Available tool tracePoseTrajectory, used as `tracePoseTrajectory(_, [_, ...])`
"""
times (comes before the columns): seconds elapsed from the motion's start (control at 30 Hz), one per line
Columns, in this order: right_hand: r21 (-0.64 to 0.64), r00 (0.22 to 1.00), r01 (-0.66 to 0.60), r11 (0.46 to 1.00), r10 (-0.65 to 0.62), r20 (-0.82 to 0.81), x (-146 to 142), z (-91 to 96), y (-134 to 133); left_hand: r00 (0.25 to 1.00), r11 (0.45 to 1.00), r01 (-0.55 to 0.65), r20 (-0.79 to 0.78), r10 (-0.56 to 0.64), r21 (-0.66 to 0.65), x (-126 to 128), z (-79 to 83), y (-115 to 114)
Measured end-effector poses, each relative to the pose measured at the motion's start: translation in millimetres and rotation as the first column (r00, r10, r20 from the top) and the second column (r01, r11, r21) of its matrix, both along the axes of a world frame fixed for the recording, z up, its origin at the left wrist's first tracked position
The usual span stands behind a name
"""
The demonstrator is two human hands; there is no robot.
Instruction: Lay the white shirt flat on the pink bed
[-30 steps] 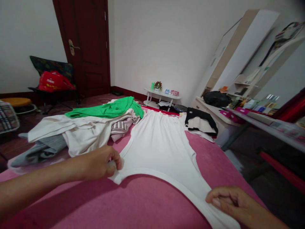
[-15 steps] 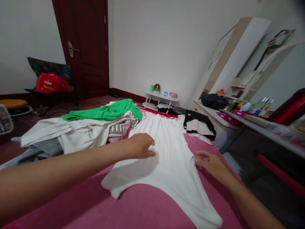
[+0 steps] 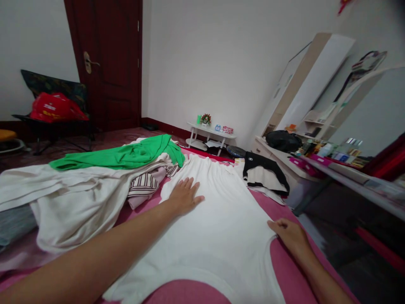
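Note:
A white sleeveless top (image 3: 218,228) lies spread on the pink bed cover (image 3: 186,293), its scooped neckline towards me and its gathered end away from me. My left hand (image 3: 184,196) rests flat on the top's left side, fingers extended. At the right edge, by the armhole, my right hand (image 3: 289,234) pinches the cloth between thumb and fingers.
On the left lie a green garment (image 3: 117,155), cream cloth (image 3: 82,198) and a striped piece (image 3: 144,185). A folded black-and-cream garment (image 3: 265,173) sits at the far right of the bed. Beyond stands a dressing table (image 3: 275,154) with bottles.
My left hand has come down from above the top and flattened onto it. My right hand has closed on the right edge. The top looks wider and smoother, and the view has shifted.

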State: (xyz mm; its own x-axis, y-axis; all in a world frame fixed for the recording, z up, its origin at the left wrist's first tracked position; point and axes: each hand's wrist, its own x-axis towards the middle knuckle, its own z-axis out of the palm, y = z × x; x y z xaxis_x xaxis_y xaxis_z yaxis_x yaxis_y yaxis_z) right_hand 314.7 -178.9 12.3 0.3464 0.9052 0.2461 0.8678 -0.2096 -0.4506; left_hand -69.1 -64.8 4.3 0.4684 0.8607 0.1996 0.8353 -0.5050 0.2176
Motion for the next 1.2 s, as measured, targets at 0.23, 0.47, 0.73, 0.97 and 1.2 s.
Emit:
tracePoseTrajectory(0.23, [-0.047,0.982,0.024,0.999,-0.015,0.189,-20.3,-0.1,20.8,0.999,1.000,0.010,0.036,-0.010,0.010,-1.0,2.1,2.0])
tracePoseTrajectory(0.47, [0.031,0.935,-0.182,0.983,0.163,0.316,-44.7,-0.5,8.5,0.996,0.998,0.057,0.067,-0.060,0.035,-5.2,8.9,-0.6])
tracePoseTrajectory(0.73, [-0.027,0.854,-0.461,0.887,0.452,0.258,-32.4,7.1,-40.5,0.881,0.859,0.400,-0.124,-0.457,-0.320,-80.8,56.1,-31.9])
tracePoseTrajectory(0.97, [-0.078,0.836,-0.535,0.841,0.540,0.094,-37.9,19.7,-62.9,0.838,0.861,0.479,-0.205,-0.507,-0.170,-139.4,67.7,-63.9])
tracePoseTrajectory(1.2, [0.059,0.770,-0.637,0.769,0.637,0.007,-83.5,9.8,-39.2,0.849,0.852,0.524,-0.081,-0.523,-0.009,-97.6,53.8,-66.9])
